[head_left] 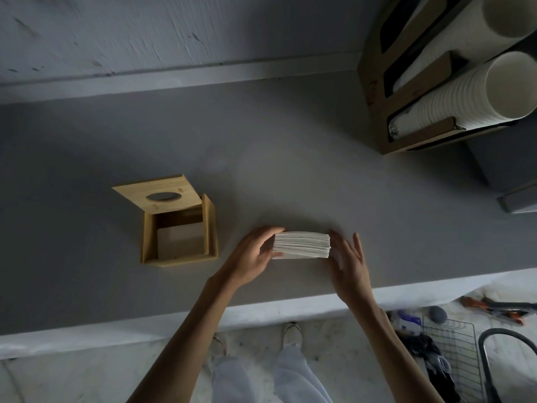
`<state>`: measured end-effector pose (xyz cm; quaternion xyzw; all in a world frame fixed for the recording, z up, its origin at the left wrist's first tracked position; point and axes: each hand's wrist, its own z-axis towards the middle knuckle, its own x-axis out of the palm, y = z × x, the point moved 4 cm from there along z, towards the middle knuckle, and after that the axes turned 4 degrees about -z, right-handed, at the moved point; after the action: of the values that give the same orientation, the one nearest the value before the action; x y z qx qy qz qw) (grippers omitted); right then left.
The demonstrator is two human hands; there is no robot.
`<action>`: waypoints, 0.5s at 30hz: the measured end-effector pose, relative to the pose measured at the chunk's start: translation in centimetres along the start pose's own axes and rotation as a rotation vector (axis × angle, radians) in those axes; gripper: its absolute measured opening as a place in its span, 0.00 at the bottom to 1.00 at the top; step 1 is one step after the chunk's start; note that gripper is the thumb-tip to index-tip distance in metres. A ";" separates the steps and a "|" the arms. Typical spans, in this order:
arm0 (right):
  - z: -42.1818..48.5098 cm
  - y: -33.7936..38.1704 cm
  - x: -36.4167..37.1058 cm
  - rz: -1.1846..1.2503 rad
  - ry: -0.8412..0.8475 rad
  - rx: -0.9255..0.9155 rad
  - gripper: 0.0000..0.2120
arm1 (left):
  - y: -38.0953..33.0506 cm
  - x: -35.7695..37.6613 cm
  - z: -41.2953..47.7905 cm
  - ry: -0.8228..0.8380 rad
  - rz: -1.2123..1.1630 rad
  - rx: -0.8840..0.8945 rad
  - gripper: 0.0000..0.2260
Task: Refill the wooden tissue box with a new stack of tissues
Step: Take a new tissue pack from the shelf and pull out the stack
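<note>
A white stack of tissues [302, 245] rests on the grey counter [261, 158] near its front edge. My left hand [253, 255] presses the stack's left end, fingers curled over the top and side. My right hand [347, 261] lies flat against the right end, fingers spread. To the left stands the wooden tissue box [180, 237], its inside empty and open to view. Its lid [158, 194], a wooden panel with an oval hole, leans tilted on the box's far edge.
A wooden cup dispenser [418, 135] with stacks of white paper cups [476, 91] stands at the back right. A grey wall runs behind the counter. Below the counter edge at right are a wire basket [456, 344], tools and a dark hose on the floor.
</note>
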<state>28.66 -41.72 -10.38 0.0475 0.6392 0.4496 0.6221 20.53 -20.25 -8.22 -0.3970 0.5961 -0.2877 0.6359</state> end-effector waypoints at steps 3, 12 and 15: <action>0.2 -0.2 0.1 -0.028 -0.002 0.022 0.21 | 0.0 0.4 -0.1 0.007 0.007 -0.006 0.21; 0.5 -0.4 0.0 -0.011 0.023 0.015 0.21 | -0.1 0.7 -0.4 -0.019 0.058 -0.105 0.22; 0.5 -0.2 -0.1 -0.032 0.037 0.012 0.19 | -0.1 0.9 -0.3 -0.031 0.103 -0.116 0.22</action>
<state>29.20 -41.68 -10.31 0.0327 0.6538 0.4368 0.6170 20.37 -21.06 -8.59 -0.4064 0.6214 -0.2135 0.6349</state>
